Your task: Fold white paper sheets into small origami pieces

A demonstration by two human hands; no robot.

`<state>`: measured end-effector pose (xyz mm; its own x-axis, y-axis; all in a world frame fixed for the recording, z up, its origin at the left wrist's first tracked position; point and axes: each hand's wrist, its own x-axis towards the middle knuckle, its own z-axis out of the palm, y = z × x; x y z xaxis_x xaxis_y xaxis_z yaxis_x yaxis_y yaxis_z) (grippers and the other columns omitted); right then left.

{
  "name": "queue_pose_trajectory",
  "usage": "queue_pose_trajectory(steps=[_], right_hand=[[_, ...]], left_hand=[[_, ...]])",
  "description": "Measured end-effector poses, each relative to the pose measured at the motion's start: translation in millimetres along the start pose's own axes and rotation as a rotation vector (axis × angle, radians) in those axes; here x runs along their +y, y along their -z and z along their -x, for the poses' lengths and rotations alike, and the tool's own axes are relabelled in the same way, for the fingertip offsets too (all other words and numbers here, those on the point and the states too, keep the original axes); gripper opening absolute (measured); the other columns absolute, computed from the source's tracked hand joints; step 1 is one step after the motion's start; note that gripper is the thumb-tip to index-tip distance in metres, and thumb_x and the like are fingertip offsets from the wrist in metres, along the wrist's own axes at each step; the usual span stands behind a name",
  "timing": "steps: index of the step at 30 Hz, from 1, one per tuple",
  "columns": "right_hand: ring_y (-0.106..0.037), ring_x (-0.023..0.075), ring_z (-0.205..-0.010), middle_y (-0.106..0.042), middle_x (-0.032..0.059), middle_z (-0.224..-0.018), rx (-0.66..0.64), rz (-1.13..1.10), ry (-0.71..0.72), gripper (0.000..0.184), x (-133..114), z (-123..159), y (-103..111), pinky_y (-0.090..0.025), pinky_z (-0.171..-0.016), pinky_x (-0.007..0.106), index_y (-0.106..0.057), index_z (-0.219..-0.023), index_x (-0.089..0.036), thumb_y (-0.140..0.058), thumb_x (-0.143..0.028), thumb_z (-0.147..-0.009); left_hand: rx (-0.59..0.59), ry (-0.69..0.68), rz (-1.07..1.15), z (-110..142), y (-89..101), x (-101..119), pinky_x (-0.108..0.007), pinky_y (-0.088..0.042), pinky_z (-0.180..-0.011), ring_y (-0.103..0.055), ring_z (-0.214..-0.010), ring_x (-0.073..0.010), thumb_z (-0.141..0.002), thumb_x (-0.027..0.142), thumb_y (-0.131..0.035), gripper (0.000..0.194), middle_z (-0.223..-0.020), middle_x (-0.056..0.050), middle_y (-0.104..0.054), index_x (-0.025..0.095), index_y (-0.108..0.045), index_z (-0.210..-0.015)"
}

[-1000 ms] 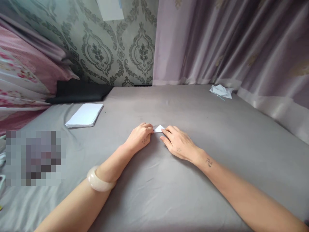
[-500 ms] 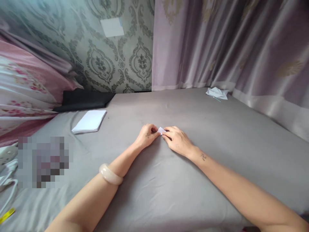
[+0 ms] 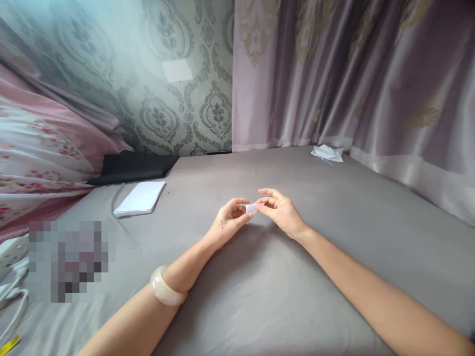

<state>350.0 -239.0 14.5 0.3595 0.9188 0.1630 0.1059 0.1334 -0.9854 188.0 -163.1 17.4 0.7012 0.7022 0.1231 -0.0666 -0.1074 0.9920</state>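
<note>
A small folded piece of white paper (image 3: 251,208) is held up between my two hands, just above the grey sheet (image 3: 237,287). My left hand (image 3: 230,221) pinches its left side between thumb and fingers. On the right edge, the thumb and forefinger of my right hand (image 3: 284,212) grip the paper, while the other fingers are raised and spread. The exact folds are too small to make out. A pale bangle (image 3: 166,288) circles my left forearm.
A stack of white paper (image 3: 141,199) lies on the left of the bed, before a folded black cloth (image 3: 137,167). Crumpled white paper (image 3: 327,153) rests at the back right by the curtain (image 3: 282,79). White cables and a power strip (image 3: 14,252) are at the left edge.
Both hands have lifted the folded paper off the sheet and turned it. My right hand's outer fingers have risen away from the paper. The camera view has tilted up slightly.
</note>
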Motion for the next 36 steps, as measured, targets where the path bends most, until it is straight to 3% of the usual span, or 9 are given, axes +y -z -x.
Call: queue_pose_trajectory(steps=[5, 8, 11, 17, 22, 26, 36], right_hand=[[-0.065, 0.0145, -0.080, -0.071, 0.0028, -0.089, -0.061, 0.115, 0.099, 0.041, -14, 8, 0, -0.051, -0.082, 0.033, -0.054, -0.115, -0.020, -0.067, -0.033, -0.078], [-0.067, 0.0159, -0.084, -0.070, 0.0060, -0.098, 0.083, 0.095, 0.156, 0.031, -16, 9, 0, -0.053, -0.081, 0.034, -0.058, -0.108, -0.021, -0.063, -0.036, -0.081], [-0.065, 0.0164, -0.079, -0.070, 0.0056, -0.092, 0.184, 0.188, 0.206, 0.021, -16, 11, -1, -0.053, -0.073, 0.031, -0.064, -0.095, -0.020, -0.063, -0.037, -0.082], [-0.059, 0.0139, -0.070, -0.066, 0.0010, -0.080, 0.091, 0.323, 0.283, 0.013, -16, 19, -9, -0.048, -0.064, 0.027, -0.064, -0.080, -0.022, -0.062, -0.035, -0.083], [-0.054, 0.0125, -0.063, -0.063, -0.0007, -0.074, 0.098, 0.290, 0.194, 0.018, -14, 20, -11, -0.044, -0.060, 0.026, -0.060, -0.077, -0.022, -0.066, -0.038, -0.080], [-0.049, 0.0112, -0.057, -0.058, -0.0025, -0.068, 0.091, 0.241, 0.123, 0.023, -16, 19, -10, -0.042, -0.056, 0.026, -0.057, -0.076, -0.021, -0.068, -0.042, -0.077], [-0.057, 0.0133, -0.069, -0.064, 0.0004, -0.078, 0.002, 0.157, 0.031, 0.024, -20, 16, -2, -0.045, -0.067, 0.028, -0.062, -0.079, -0.020, -0.069, -0.042, -0.075]], left_hand=[[-0.028, 0.136, 0.064, 4, -4.2, 5, -0.025, -0.046, -0.061, -0.055, -0.056, -0.0097, -0.074, 0.044, -0.072, 0.034, -0.061, -0.001, -0.062, 0.011, -0.069, -0.084], [0.072, 0.184, 0.237, 2, -3.6, 4, -0.026, -0.051, -0.065, -0.060, -0.059, -0.0116, -0.068, 0.041, -0.078, 0.033, -0.063, -0.004, -0.066, 0.011, -0.072, -0.080], [0.141, 0.224, 0.361, 1, -2.2, 3, -0.030, -0.054, -0.072, -0.066, -0.067, -0.0151, -0.064, 0.037, -0.082, 0.033, -0.072, -0.008, -0.071, 0.011, -0.073, -0.082], [0.172, 0.211, 0.289, 1, -1.9, 3, -0.027, -0.050, -0.066, -0.066, -0.070, -0.0159, -0.065, 0.036, -0.081, 0.026, -0.069, -0.007, -0.071, 0.013, -0.074, -0.076], [0.176, 0.112, 0.194, 1, -4.1, -2, -0.023, -0.042, -0.060, -0.053, -0.059, -0.0089, -0.066, 0.035, -0.080, 0.020, -0.061, -0.001, -0.064, 0.017, -0.075, -0.070], [0.152, 0.095, 0.202, 1, -4.7, -5, -0.024, -0.040, -0.060, -0.049, -0.058, -0.0085, -0.065, 0.035, -0.080, 0.018, -0.061, 0.001, -0.061, 0.017, -0.075, -0.069], [0.114, 0.079, 0.187, 1, -4.4, -3, -0.024, -0.038, -0.062, -0.049, -0.059, -0.0086, -0.066, 0.033, -0.080, 0.017, -0.060, 0.001, -0.060, 0.017, -0.075, -0.069]])
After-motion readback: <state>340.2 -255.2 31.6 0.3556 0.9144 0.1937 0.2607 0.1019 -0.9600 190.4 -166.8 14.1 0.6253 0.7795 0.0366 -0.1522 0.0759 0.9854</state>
